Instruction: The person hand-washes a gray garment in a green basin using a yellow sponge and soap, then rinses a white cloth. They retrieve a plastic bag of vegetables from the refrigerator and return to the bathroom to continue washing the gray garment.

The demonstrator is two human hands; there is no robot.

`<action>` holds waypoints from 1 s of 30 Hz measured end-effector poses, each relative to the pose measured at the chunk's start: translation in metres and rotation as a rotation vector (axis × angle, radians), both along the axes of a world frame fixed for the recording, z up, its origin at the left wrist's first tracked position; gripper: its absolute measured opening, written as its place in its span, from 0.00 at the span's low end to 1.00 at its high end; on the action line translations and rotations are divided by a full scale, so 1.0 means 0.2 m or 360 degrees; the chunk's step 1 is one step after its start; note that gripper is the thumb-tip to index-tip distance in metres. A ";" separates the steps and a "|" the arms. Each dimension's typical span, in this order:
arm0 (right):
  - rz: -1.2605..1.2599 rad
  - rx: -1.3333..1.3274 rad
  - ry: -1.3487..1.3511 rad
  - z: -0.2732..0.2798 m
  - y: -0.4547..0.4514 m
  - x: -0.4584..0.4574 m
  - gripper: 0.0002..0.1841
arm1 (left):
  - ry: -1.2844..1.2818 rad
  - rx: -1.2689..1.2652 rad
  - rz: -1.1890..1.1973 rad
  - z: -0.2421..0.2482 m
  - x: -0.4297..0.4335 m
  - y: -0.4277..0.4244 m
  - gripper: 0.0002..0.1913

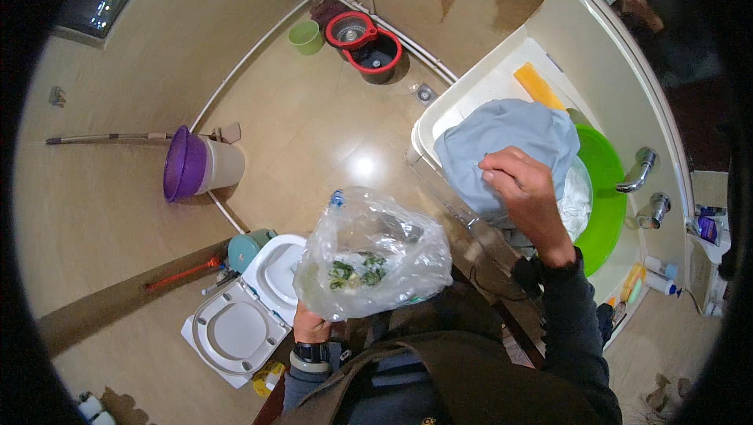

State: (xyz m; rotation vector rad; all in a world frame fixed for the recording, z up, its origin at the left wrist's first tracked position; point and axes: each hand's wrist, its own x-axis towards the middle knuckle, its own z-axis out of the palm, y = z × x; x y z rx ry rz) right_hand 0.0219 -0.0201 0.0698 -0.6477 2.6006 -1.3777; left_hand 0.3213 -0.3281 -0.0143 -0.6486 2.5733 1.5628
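Note:
A clear plastic bag (376, 254) with green and white leafy scraps at its bottom hangs before me. My left hand (312, 325) is on the bag's lower left edge, its fingers mostly hidden behind the plastic. My right hand (520, 181), thumb and fingers curled together, is over a light blue cloth (506, 137) heaped at the sink. Whether it pinches the cloth or anything else cannot be told. A green basin (606, 207) stands beside the cloth, and white material (573, 204) shows in a clear container by it.
Below my left hand is an open toilet (282, 272) with its lid raised. A purple bucket (185, 163) stands at the left wall, a red-rimmed mop bucket (373, 54) at the far corner. Two chrome taps (638, 172) project beside the white sink (435, 113), where a yellow block (538, 85) lies.

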 end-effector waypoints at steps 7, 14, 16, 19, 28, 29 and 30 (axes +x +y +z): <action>0.0817 -0.0350 -0.0087 0.47 -0.24 0.11 0.08 | -0.0028 0.1782 0.0763 0.11 -0.13 0.06 0.36; 0.1331 0.0000 -0.0141 0.41 -0.40 0.18 0.12 | -0.0096 0.1722 0.0706 0.13 -0.18 0.06 0.35; 0.1340 0.0046 -0.0185 0.38 -0.42 0.20 0.13 | -0.0110 0.1790 0.0748 0.16 -0.19 0.07 0.31; 0.1286 -0.0089 -0.0080 0.32 -0.44 0.23 0.12 | -0.0147 0.1615 0.0740 0.23 -0.22 0.06 0.23; 0.1285 -0.0189 -0.0337 0.10 -0.35 0.34 0.12 | -0.0465 0.1394 0.0112 0.25 -0.27 0.04 0.25; 0.1270 -0.0174 -0.0351 0.09 -0.34 0.36 0.13 | -0.0453 0.1407 0.0118 0.24 -0.26 0.04 0.25; 0.1256 -0.0209 -0.0341 0.08 -0.34 0.37 0.14 | -0.0443 0.1409 0.0103 0.23 -0.25 0.03 0.25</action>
